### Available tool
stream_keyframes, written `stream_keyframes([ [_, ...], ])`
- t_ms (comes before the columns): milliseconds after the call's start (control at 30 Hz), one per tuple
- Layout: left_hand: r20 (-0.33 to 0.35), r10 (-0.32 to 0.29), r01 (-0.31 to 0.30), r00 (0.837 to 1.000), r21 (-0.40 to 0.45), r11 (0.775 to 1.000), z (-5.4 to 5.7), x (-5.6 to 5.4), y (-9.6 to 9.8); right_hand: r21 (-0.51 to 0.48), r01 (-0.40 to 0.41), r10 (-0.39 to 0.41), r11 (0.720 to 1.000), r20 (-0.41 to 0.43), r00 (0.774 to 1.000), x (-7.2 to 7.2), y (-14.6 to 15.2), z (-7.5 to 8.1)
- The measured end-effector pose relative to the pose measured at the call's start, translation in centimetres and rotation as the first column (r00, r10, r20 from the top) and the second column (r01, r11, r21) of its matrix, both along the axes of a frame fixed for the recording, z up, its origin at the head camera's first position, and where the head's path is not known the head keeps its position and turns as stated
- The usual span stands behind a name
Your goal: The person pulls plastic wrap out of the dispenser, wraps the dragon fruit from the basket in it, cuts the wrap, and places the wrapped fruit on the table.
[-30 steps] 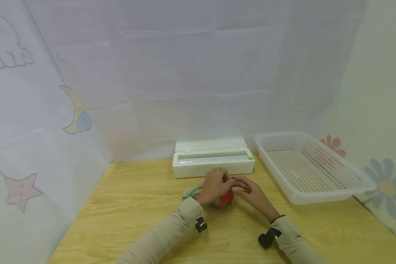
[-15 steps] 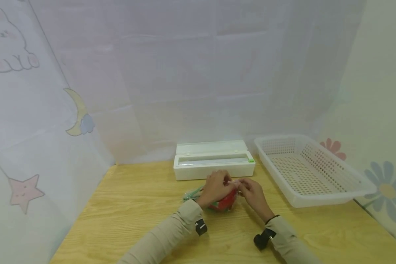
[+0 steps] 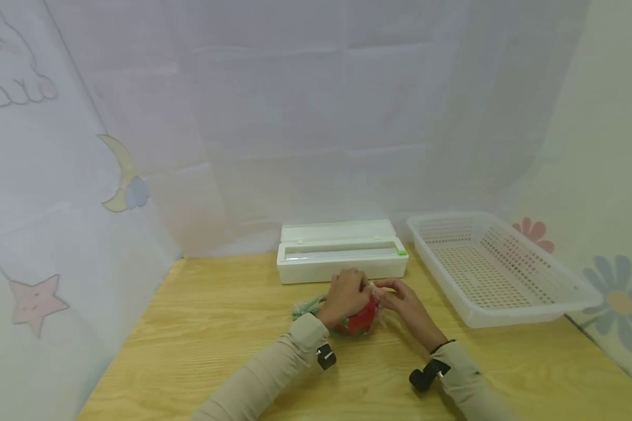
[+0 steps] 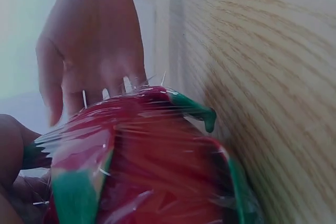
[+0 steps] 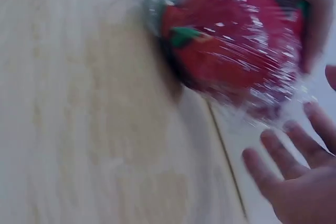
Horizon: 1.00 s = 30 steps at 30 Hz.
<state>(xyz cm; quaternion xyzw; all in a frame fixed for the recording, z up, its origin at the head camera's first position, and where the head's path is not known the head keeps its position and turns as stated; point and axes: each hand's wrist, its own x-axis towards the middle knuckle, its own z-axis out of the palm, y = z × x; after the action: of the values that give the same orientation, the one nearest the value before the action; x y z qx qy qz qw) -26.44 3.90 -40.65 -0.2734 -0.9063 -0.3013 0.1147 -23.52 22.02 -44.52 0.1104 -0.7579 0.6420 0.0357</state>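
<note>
A red-and-green bundle (image 3: pixel 360 318) covered in clear plastic film lies on the table, its green stalk-like end pointing left. My left hand (image 3: pixel 346 298) grips it from above. In the left wrist view, glossy film stretches in creases over the bundle (image 4: pixel 157 150). My right hand (image 3: pixel 408 310) is at the bundle's right end, its fingers extended at the loose film. The right wrist view has the fingers of the right hand (image 5: pixel 310 182) spread beside crinkled film (image 5: pixel 257 103). Whether the fingertips touch the film is hard to tell.
Behind the hands stands a white cling film box (image 3: pixel 342 269), lid raised, with a roll inside and a green tab at its right end. A white plastic basket (image 3: pixel 511 313) sits at the right. The wooden table (image 3: pixel 189 327) meets a cloth backdrop.
Half a second ago my right fingers pinched the film at the bundle's right end; now they are straighter and have moved slightly right. My left hand keeps its grip on the bundle.
</note>
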Motion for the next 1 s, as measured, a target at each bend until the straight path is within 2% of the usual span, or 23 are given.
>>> stream_keyframes([
  [100,-0.002,0.028,-0.028,1.000,-0.014,1.000,0.1,0.1,-0.1,0.018,-0.015,0.012,1.000,0.110,0.994,0.9,0.8,0.5],
  [167,0.006,0.043,-0.043,0.999,-0.024,0.999,0.3,0.3,-0.1,0.032,-0.033,0.026,0.999,0.207,0.978,1.6,1.0,0.5],
  [233,0.012,0.056,-0.056,0.998,-0.037,0.998,0.4,0.4,-0.2,0.042,-0.088,0.073,0.995,0.269,0.960,2.1,1.1,0.4],
  [300,0.006,0.059,-0.058,0.998,-0.048,0.997,0.4,0.5,-0.2,0.033,-0.153,0.137,0.988,0.286,0.948,2.4,0.9,0.2],
  [333,0.003,0.058,-0.058,0.998,-0.053,0.997,0.4,0.5,-0.2,0.021,-0.167,0.154,0.986,0.272,0.950,2.5,0.8,0.2],
  [400,-0.009,0.056,-0.057,0.998,-0.062,0.996,0.4,0.6,-0.1,0.014,-0.144,0.137,0.990,0.226,0.964,2.5,0.5,0.0],
  [500,-0.019,0.050,-0.051,0.999,-0.072,0.996,0.4,0.8,0.0,0.035,-0.006,0.001,0.999,0.161,0.987,2.5,0.1,-0.2],
  [600,-0.033,0.048,-0.051,0.998,-0.090,0.995,0.2,1.0,0.1,0.056,0.166,-0.172,0.985,0.122,0.978,2.3,-0.3,-0.1],
  [700,-0.048,0.038,-0.043,0.998,-0.099,0.994,0.1,1.1,0.1,0.061,0.264,-0.268,0.963,0.068,0.961,2.1,-0.8,0.4],
  [833,-0.050,0.019,-0.024,0.999,-0.099,0.995,0.3,1.0,0.3,0.094,0.267,-0.261,0.959,-0.072,0.963,1.7,-1.3,1.0],
  [900,-0.045,0.008,-0.012,0.999,-0.092,0.996,0.4,1.0,0.4,0.123,0.233,-0.216,0.965,-0.137,0.967,1.5,-1.4,1.0],
  [1000,-0.037,-0.003,0.000,0.999,-0.075,0.997,0.4,1.0,0.3,0.118,0.145,-0.121,0.982,-0.189,0.975,1.0,-1.7,0.8],
])
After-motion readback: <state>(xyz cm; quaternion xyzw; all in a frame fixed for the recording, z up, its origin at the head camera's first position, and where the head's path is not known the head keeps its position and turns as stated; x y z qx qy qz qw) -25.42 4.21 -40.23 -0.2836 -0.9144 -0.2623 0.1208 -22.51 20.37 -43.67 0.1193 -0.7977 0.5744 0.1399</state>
